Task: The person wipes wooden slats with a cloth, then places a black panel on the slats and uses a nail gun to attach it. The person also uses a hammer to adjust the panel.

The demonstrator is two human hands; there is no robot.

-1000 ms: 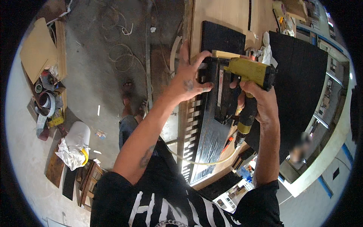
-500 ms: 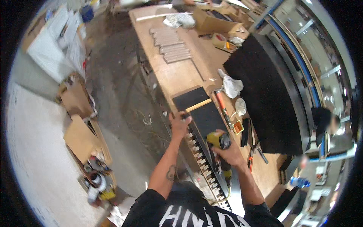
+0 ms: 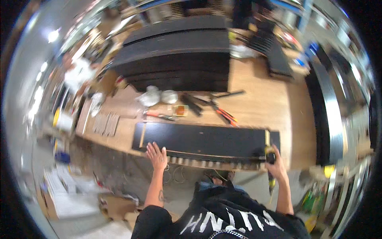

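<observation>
A long black panel (image 3: 207, 138) lies along the bench's near edge, with a pale wooden strip (image 3: 142, 136) across its left end and another near its right end. Small pale blocks (image 3: 205, 163) run in a row along its near side. My left hand (image 3: 157, 157), fingers spread, rests at the panel's near left edge. At the right end, my right hand (image 3: 278, 165) is wrapped round a yellow-and-black handheld power tool (image 3: 270, 156). The tool sits by the right-hand strip; its exact kind is blurred. Its lower part hangs below my hand, over the bench edge.
Large black panels (image 3: 179, 69) are stacked at the back of the bench. Orange-handled pliers (image 3: 225, 113), an orange tube-like tool (image 3: 159, 115), a small yellow box (image 3: 180, 110) and white crumpled plastic (image 3: 150, 96) lie behind the work. Another black panel (image 3: 324, 115) stands far right. Someone in white (image 3: 79, 73) is at back left.
The view has swung to the right. My right hand has carried the power tool to the panel's right end. My left hand stays by the left end, its fingers now spread.
</observation>
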